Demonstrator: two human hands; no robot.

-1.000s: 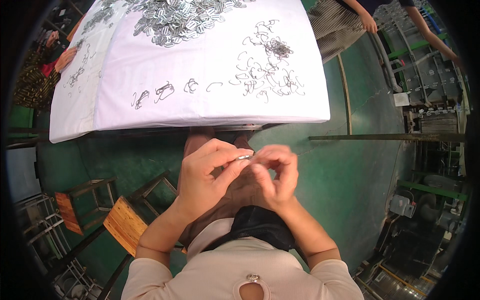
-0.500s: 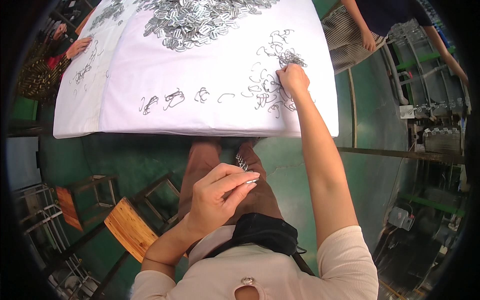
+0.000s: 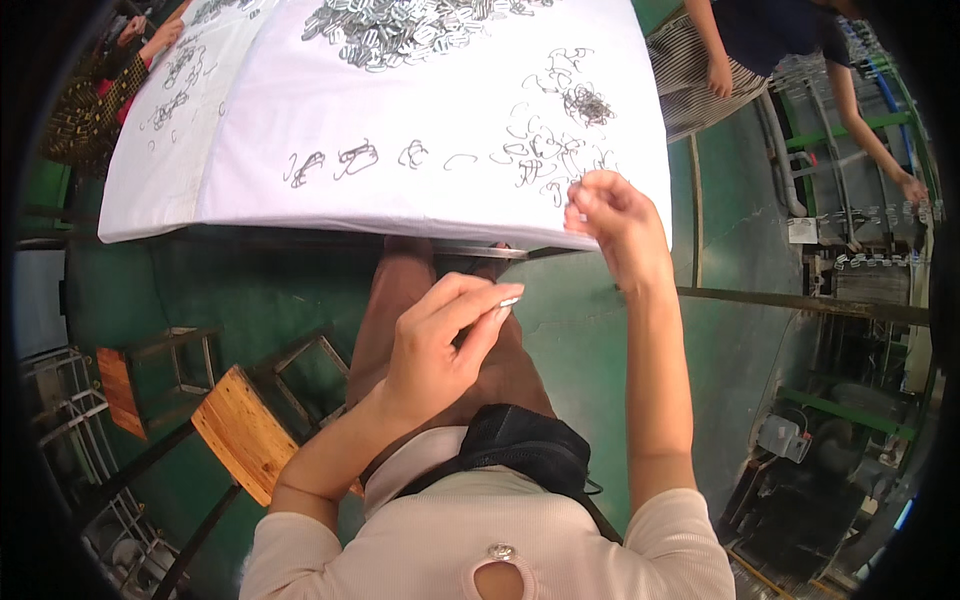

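My left hand (image 3: 440, 345) is in front of my body, off the near table edge. Its thumb and fingertips pinch a small flat silvery metal buckle (image 3: 510, 301), seen almost edge-on. My right hand (image 3: 625, 225) hovers by the table's near right corner with its fingers closed together. Whatever is between those fingertips is too small and blurred to make out. Just beyond it lies a scatter of curved dark wire hooks (image 3: 540, 150), with a denser clump of hooks (image 3: 588, 104) farther off. At the far side is a heap of slotted metal buckles (image 3: 385, 28).
Small groups of wire hooks (image 3: 357, 157) form a row along the near part of the white-covered table (image 3: 270, 110). A person's hand (image 3: 163, 38) is at the left edge; another person (image 3: 745, 50) stands at the right. Wooden stools (image 3: 240, 435) stand lower left.
My right hand has left the hooks and come back toward me to the near edge. My left hand has risen slightly, still pinching the buckle. The metal pieces dangling beside it no longer show.
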